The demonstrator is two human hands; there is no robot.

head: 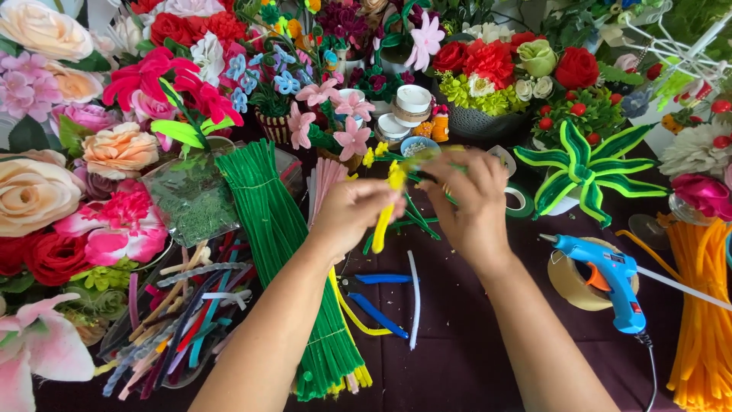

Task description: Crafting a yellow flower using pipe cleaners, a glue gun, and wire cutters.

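My left hand (352,212) is closed around a yellow pipe cleaner piece (383,221) that sticks down from the fist and up to a small yellow bloom. My right hand (467,200) pinches green pipe cleaner stems (415,217) just right of it, fingers closed near the top of the stems. Both hands meet above a dark purple tablecloth (465,343). Below them lie a white pipe cleaner (414,299) and blue-handled pliers (377,297).
A thick bundle of green pipe cleaners (278,244) lies left of my hands, with mixed coloured ones (175,313) beyond. A blue glue gun (606,278) rests on a tape roll at right, beside orange pipe cleaners (701,313). Artificial flowers crowd the back and left.
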